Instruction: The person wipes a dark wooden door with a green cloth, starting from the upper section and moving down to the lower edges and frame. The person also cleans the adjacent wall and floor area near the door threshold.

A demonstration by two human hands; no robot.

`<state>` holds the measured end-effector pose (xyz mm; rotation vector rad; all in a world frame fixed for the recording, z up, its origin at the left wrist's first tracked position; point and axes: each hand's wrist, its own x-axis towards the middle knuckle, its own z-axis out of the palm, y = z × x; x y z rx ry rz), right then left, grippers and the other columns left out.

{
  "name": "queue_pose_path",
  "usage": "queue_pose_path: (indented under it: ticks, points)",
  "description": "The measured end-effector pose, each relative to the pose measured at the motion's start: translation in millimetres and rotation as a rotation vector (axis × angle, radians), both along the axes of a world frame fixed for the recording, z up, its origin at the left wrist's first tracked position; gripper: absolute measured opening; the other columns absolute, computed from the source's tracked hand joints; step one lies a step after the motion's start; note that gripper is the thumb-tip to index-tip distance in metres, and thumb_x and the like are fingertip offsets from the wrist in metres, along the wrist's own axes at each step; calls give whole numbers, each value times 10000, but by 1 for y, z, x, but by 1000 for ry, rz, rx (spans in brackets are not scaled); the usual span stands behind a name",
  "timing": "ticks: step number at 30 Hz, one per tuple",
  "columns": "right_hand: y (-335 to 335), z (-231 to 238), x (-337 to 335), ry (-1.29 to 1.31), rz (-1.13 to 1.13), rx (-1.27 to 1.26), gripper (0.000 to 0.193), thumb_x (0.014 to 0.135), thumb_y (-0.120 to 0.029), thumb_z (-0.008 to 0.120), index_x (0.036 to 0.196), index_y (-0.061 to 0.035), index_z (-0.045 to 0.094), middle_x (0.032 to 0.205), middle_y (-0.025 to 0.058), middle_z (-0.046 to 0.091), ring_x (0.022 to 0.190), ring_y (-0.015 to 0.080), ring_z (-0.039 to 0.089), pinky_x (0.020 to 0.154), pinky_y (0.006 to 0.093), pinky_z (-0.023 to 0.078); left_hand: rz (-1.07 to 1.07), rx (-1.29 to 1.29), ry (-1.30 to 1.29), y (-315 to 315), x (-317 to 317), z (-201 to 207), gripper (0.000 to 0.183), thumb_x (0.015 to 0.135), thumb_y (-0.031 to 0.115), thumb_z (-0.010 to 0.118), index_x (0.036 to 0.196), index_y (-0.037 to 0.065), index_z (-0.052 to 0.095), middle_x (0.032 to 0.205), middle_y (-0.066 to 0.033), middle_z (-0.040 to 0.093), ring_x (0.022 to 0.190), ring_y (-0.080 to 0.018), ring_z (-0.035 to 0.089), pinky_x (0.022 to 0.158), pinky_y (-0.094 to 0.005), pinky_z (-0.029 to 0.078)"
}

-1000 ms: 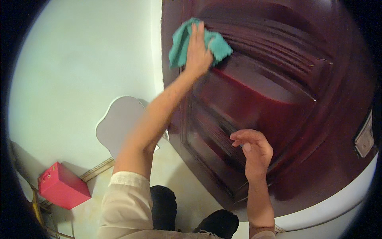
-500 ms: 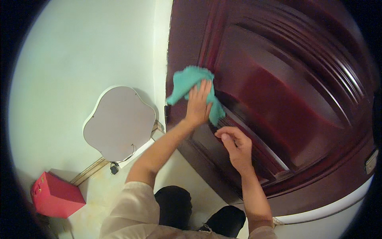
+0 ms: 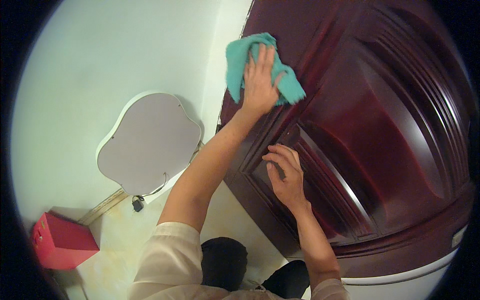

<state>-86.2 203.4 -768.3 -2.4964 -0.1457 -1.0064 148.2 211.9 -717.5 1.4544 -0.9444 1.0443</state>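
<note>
Looking down past our own pale cream sleeves, we see our right hand (image 3: 286, 176) lowest and nearest, fingers loosely curled and holding nothing, its fingertips resting on a moulded ridge of the dark red-brown panelled wooden door (image 3: 390, 125). Higher up, our left hand (image 3: 260, 80) lies flat and spread, pressing a crumpled teal cleaning cloth (image 3: 239, 62) against the door's upper left part, close to the edge that meets the pale green wall (image 3: 100, 60); the cloth is pinned under the palm rather than gripped.

What could go wrong, as we judge it: the cloth is held only by pressure, so a lighter touch could let it slide off and drop. The left arm is stretched far, and leaning on a door that may swing could cost us our balance. Loose cloth corners might snag on the raised mouldings.

Down at the lower left, a bright pink rectangular box (image 3: 62, 241) sits on the floor by the wall; its markings are too small to make out. Behind it, a flat grey cloud-shaped board with a white rim (image 3: 147, 142) leans on the wall.
</note>
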Motion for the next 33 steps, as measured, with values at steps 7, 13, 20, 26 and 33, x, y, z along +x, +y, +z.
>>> queue_pose_path:
  ticks: [7, 13, 20, 26, 33]
  points:
    - [5, -21, 16, 59, 30, 1, 188, 808, -23, 625, 988, -69, 653, 1145, 123, 613, 1137, 343, 528, 990, 426, 415, 23, -84, 426, -15, 29, -131, 676, 926, 291, 515, 1475, -2, 251, 1495, -338, 184, 1323, -542, 273, 1102, -524, 239]
    - [11, -50, 13, 156, 24, 64, 158, 846, -49, 608, 995, -57, 659, 1156, 100, 616, 1158, 299, 525, 992, 404, 412, -226, -73, 562, -9, -59, -220, 748, 907, 247, 546, 1499, -2, 161, 1510, -350, 102, 1365, -525, 201, 1118, -519, 212]
    - [17, -110, 1, 269, 7, 183, 155, 865, -67, 599, 1006, -43, 659, 1162, 93, 621, 1139, 281, 538, 978, 382, 420, -362, 8, 848, -3, -123, -351, 857, 879, 236, 576, 1509, 1, 44, 1529, -328, 67, 1405, -499, 123, 1145, -504, 166]
    - [14, -148, -32, 468, -77, 269, 150, 866, -56, 597, 1002, -44, 659, 1165, 92, 623, 1136, 269, 541, 968, 372, 426, -216, -63, 917, -1, -71, -380, 746, 871, 140, 526, 1485, -39, 142, 1528, -318, 121, 1419, -467, 128, 1166, -429, 139]
    - [9, -186, -50, 513, -121, 405, 155, 872, -32, 581, 997, -36, 672, 1149, 106, 628, 1111, 248, 557, 948, 356, 444, -122, 37, 1350, -14, -13, -425, 593, 938, 212, 416, 1433, -69, 252, 1483, -301, 278, 1356, -424, 320, 1114, -410, 273]
